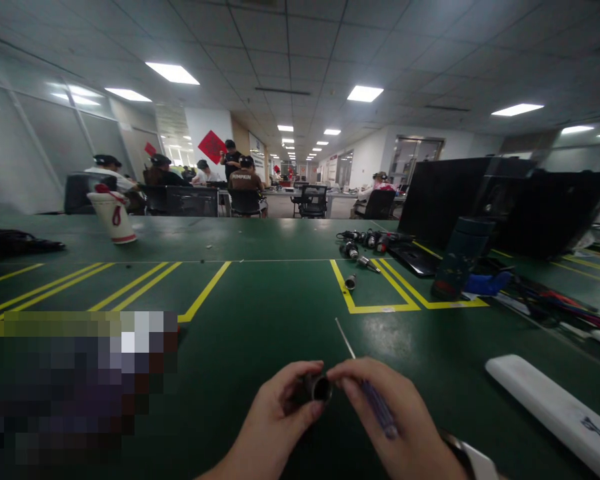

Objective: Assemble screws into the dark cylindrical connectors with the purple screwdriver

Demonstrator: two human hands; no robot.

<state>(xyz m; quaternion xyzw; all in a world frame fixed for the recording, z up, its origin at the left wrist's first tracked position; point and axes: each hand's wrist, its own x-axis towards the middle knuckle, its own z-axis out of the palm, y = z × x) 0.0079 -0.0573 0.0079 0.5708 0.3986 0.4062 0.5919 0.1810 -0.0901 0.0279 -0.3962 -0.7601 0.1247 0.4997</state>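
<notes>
Low over the green table, my left hand is closed round a short dark metal sleeve, its round open end turned toward me. Close beside it, my right hand holds a screwdriver with a translucent purplish handle lying across the palm. The thin shaft points up and away, its tip clear of the sleeve. My right thumb and forefinger reach to the sleeve's rim; whether they pinch something small there I cannot make out.
Inside yellow tape lie a loose metal sleeve and metal connectors. Rightward stand a dark bottle, black monitors and a white case. A paper cup stands far left. A blurred patch covers the lower left. People sit beyond.
</notes>
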